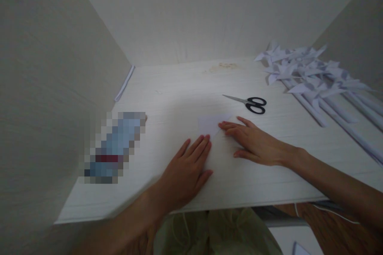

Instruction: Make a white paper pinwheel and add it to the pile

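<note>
A sheet of white paper (211,124) lies on the white table (167,99), one corner folded over into a triangle. My left hand (187,169) lies flat on the paper's near left part, fingers together and pointing away from me. My right hand (254,143) presses flat on the paper's right side, its fingertips at the edge of the folded triangle. Neither hand grips anything.
Black-handled scissors (249,103) lie shut just beyond my right hand. Several white paper pinwheels on rolled paper sticks (314,79) are piled at the right. A blurred-out object (115,147) sits at the left. Walls close in the table's left, back and right.
</note>
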`<state>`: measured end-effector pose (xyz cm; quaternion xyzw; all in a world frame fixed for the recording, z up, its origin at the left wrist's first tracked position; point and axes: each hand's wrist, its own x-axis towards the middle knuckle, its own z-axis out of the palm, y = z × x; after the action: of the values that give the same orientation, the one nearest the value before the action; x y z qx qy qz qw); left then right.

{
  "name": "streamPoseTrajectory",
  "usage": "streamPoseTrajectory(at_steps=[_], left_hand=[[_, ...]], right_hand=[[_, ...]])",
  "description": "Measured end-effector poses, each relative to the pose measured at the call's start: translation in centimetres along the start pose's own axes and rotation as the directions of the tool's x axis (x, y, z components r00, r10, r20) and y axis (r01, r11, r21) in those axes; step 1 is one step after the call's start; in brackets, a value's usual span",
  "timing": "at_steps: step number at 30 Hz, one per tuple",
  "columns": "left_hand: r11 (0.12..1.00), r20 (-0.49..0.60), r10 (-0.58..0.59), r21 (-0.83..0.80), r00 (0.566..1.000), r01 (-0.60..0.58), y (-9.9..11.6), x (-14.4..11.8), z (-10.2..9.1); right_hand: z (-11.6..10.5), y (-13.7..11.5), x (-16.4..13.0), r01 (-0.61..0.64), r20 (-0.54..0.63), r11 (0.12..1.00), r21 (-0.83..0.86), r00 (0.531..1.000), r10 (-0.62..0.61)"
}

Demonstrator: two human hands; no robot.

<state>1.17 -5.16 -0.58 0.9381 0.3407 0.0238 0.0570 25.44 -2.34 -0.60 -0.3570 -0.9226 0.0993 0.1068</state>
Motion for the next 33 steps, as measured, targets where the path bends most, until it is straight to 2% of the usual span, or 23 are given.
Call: streamPoseTrajectory(at_steps=[6,12,19,23,28,33], left_hand=[[0.998,-0.043,-0.056,0.035,0.997,0.058,0.9,-1.8,0.4],[0.998,-0.078,-0.054,0.03,0.995,0.056,0.4,-2.0,0.7],[0.995,-0.117,-0.056,0.078,0.992,0.065,0.4,-2.8,1.0],[0.993,-0.123,-0.044,0.103,0.991,0.057,0.2,-2.6,0.6],[0.991,-0.17,-0.057,0.111,0.984,0.077,-1.9,-0.6,-1.4],[0.985,-0.251,-0.131,0.078,0.959,0.155,-4.9,5.1,-3.1]], right_hand=[[0.2,0.6,-0.1,-0.007,-0.001,1.0,0.007,1.0,0.007],[-0.3,2.2,-0.4,-0.116,-0.05,0.993,0.015,0.992,0.117],[0.0,2.5,-0.2,-0.219,-0.127,0.973,0.066,0.966,0.226],[0.3,2.4,-0.1,-0.216,-0.14,0.976,-0.027,0.968,0.21],[0.6,2.4,1.0,-0.144,-0.1,0.97,-0.196,0.987,0.126],[0.3,3.5,4.0,-0.089,-0.065,0.97,-0.228,0.995,0.076]])
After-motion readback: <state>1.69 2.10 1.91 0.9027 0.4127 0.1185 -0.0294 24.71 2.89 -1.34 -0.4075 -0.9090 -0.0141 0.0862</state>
